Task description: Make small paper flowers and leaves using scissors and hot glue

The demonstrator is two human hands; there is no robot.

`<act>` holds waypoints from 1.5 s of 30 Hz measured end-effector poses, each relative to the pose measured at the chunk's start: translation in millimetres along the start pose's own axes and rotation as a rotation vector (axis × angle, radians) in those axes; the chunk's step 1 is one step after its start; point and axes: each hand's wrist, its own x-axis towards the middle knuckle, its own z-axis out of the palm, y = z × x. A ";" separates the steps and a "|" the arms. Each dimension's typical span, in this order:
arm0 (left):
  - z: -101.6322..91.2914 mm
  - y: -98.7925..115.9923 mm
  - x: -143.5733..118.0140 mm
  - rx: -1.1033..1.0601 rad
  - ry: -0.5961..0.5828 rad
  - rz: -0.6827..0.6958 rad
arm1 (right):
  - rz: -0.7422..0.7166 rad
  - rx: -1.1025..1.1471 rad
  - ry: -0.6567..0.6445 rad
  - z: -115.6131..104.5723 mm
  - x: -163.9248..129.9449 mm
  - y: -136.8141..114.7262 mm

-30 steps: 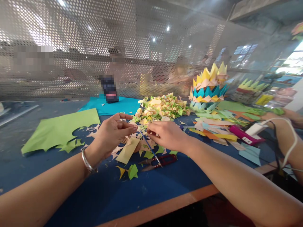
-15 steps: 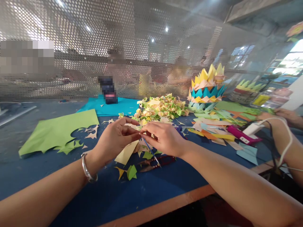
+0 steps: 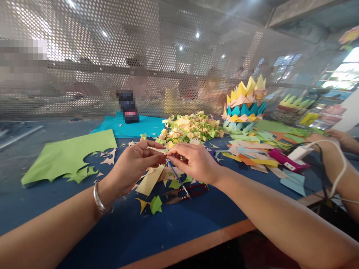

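My left hand (image 3: pixel 140 158), with a silver bangle at its wrist, and my right hand (image 3: pixel 193 162) meet fingertip to fingertip above the table. Both are closed in a pinch; a pale sliver shows between them, too small to name. A thin blue stick (image 3: pixel 179 179) slants down from below my right fingertips; I cannot tell whether it is held. Dark-handled scissors (image 3: pixel 200 189) lie beneath its lower end. Cream paper (image 3: pixel 151 180) and green scraps (image 3: pixel 156 204) lie under and in front of my hands. Just behind them rises a heap of small folded cream and green paper pieces (image 3: pixel 193 127).
Green paper with cut-outs (image 3: pixel 70 153) lies left, a blue sheet (image 3: pixel 106 127) behind it under a dark object (image 3: pixel 130 106). A tiered paper crown (image 3: pixel 246 106) stands back right. Paper strips, a magenta glue gun (image 3: pixel 288 160) and another person's arm (image 3: pixel 333 160) are at right.
My left hand and wrist have shifted slightly left, and the fingers of both hands have changed position a little. The blue stick and the papers look unmoved.
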 end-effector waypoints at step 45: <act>0.1 -7.5 -6.3 0.491 -0.229 0.010 | 0.723 -0.396 -0.317 -80.5 -73.6 26.0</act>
